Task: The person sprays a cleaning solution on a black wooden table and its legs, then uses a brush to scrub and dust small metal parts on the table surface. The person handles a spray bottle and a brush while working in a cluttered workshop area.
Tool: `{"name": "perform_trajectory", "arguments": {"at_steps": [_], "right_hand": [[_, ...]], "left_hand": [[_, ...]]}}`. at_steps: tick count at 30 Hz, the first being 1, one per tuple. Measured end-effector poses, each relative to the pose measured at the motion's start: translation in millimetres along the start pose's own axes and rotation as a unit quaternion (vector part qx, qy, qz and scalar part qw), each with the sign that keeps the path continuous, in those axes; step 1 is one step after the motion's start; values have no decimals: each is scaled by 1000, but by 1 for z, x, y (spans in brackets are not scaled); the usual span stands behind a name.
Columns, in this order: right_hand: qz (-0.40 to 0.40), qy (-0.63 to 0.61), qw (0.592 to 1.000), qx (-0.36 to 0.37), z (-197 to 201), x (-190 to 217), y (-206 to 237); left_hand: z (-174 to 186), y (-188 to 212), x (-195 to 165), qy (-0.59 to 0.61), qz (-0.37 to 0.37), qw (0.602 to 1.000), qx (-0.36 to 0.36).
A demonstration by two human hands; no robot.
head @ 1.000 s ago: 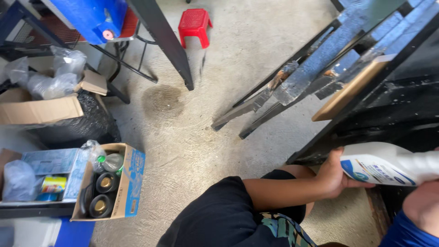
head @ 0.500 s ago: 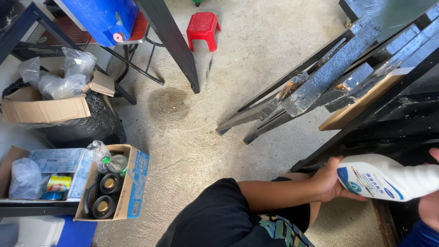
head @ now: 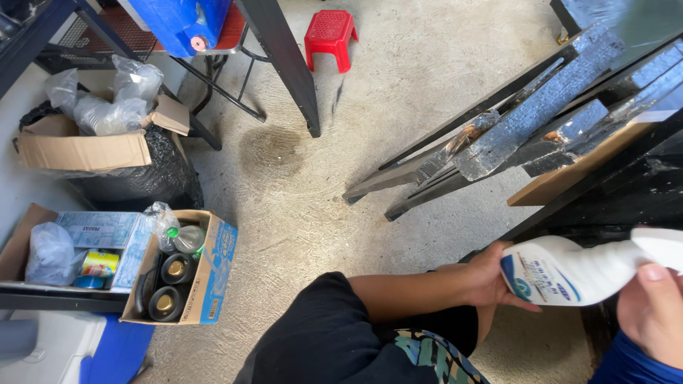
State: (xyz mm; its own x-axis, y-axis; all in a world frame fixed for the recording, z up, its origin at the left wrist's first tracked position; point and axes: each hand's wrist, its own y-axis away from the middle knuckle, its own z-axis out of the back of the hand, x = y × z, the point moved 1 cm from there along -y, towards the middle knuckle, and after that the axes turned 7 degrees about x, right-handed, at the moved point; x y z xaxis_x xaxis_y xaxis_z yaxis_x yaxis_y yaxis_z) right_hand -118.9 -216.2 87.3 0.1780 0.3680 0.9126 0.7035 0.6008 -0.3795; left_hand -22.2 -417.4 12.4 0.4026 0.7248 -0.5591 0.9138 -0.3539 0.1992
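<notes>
One white spray bottle (head: 569, 270) with a blue label lay sideways between two hands, low at the right, above the concrete floor (head: 306, 206). The left hand (head: 491, 274) cupped its base, fingers (head: 523, 304) curled under and clamped on it; the right hand (head: 651, 309) gripped the neck end, thumb pressed on top, the fingers wrapped around the bottle. Behind the bottle leaned a stack of dark metal frames (head: 512, 135) — at least three long bars, rusty in spots — with one wooden board (head: 576, 174) beneath, crowding the space just past the hands. Across the floor stood one red plastic stool (head: 329, 35), well apart. At the left sat three cardboard boxes: a small open one (head: 206, 277) holding two dark round tins and a clear bottle, another (head: 92, 238) beside it with a bagged item, and a larger one (head: 85, 149) topped with crumpled plastic bags. One blue container (head: 181, 25) rested on a metal stand at the top — beside a dark slanted post (head: 284, 64).
</notes>
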Motion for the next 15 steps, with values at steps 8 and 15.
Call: {"name": "perform_trajectory", "arguments": {"at_steps": [8,15], "right_hand": [[40,71,996,-26,-67,29,-16],[79,18,994,-75,-48,-2,7]], "left_hand": [[17,41,-15,-19,-43,998,-44],[13,38,13,5,-133,990,-49]]}}
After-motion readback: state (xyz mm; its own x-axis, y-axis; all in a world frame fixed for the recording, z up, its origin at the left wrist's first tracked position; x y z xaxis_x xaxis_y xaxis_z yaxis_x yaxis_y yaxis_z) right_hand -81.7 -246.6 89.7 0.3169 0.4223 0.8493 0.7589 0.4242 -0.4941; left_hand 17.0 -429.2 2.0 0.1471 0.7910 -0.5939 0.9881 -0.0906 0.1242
